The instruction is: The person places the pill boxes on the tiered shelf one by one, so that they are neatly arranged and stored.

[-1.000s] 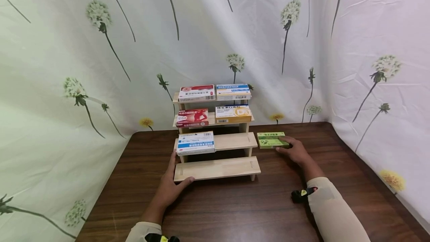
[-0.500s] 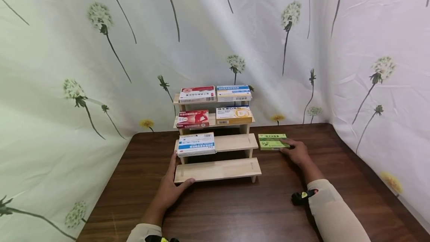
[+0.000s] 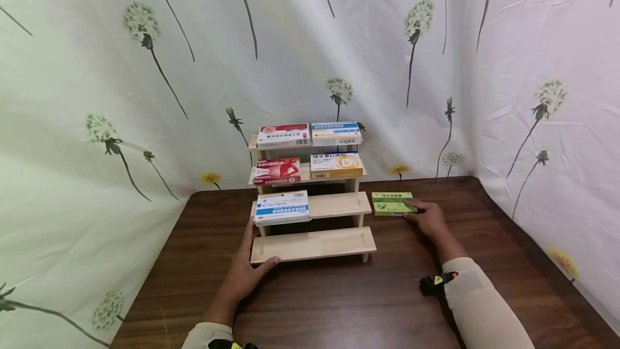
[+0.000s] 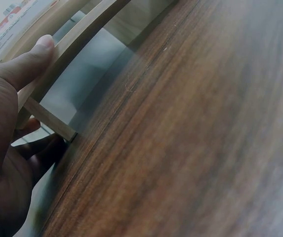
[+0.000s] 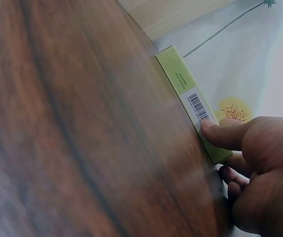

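Observation:
A pale wooden tiered stand stands on the dark wood table. My left hand holds its lower left corner, thumb at the front edge of the bottom step and fingers along the side. In the left wrist view the thumb lies over the step's edge. To the right of the stand, a green medicine box lies flat on the table. My right hand grips its right end. The right wrist view shows the thumb on the box's narrow side, beside a barcode.
On the upper tiers sit a red-and-white box, a blue-and-white box, a red box and a yellow-and-white box. A white-and-blue box lies on the tier above the bottom step. A flower-print curtain surrounds the table.
My right thumb and fingers have shifted slightly right along the green medicine box. The left hand and the stand look unchanged.

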`<state>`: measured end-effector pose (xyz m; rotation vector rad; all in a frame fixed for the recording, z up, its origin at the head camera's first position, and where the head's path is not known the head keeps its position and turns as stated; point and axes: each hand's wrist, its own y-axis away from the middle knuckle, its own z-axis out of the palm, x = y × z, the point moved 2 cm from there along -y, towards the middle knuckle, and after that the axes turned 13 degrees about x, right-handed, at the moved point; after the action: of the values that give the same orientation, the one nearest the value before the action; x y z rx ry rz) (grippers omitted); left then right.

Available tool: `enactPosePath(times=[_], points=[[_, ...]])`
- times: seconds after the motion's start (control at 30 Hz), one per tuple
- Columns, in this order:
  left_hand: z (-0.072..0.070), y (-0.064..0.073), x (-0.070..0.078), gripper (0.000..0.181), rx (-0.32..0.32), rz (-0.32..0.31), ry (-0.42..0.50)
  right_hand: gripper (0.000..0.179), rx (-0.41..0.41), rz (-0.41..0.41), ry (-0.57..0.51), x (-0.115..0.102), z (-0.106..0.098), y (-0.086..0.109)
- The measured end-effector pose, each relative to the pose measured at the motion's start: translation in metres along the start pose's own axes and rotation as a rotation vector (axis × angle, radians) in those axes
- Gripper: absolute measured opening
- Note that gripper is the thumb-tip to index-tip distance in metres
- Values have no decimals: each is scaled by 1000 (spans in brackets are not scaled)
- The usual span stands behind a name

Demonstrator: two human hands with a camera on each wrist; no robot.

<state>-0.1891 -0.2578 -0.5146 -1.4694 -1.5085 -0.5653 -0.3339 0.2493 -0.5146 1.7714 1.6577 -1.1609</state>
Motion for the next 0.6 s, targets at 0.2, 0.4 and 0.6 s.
enactPosePath(times=[0.2, 0.4, 0.6], points=[[0, 0, 1, 121, 1, 6, -1, 45, 9, 20, 5, 0, -2, 1], [1, -1, -1, 120, 3, 5, 0, 42, 65, 49, -9, 0, -4, 1], [1, -1, -1, 122, 0, -16, 9, 40, 114, 77, -17, 0, -4, 0]])
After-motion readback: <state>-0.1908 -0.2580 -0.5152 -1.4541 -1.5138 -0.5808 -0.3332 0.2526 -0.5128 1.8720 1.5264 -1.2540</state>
